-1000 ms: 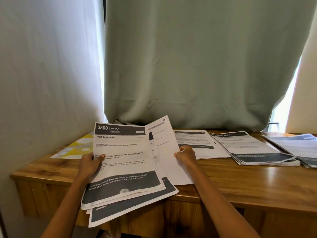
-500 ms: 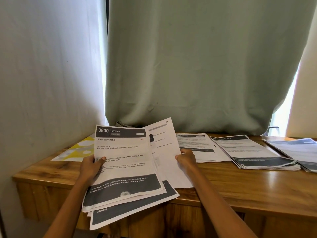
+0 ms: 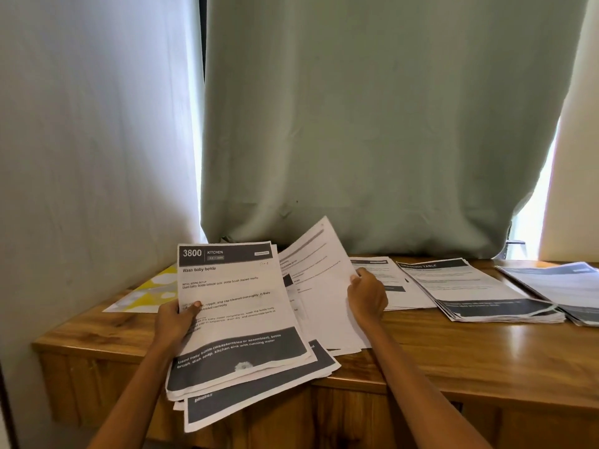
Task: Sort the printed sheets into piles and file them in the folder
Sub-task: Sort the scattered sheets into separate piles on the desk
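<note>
My left hand (image 3: 175,319) grips a stack of printed sheets (image 3: 240,322) by its left edge; the top page reads "3800 KITCHEN, Wash baby bottle". The stack tilts up over the front edge of the wooden table (image 3: 421,354). My right hand (image 3: 366,294) pinches the right edge of a loose sheet (image 3: 321,286) fanned out from behind that stack. Three piles lie on the table to the right: a thin one (image 3: 402,286) just behind my right hand, a thicker pile (image 3: 479,293) headed "DRESSING TABLE", and a bluish pile (image 3: 564,286) at the far right.
A yellow and white folder (image 3: 146,294) lies flat at the table's back left, partly under the held stack. A green curtain (image 3: 372,124) hangs to the table's back edge. A pale wall (image 3: 81,157) stands close on the left.
My right hand has drawn the loose sheet a little to the right and upward, away from the stack. My left hand and the stack have barely moved.
</note>
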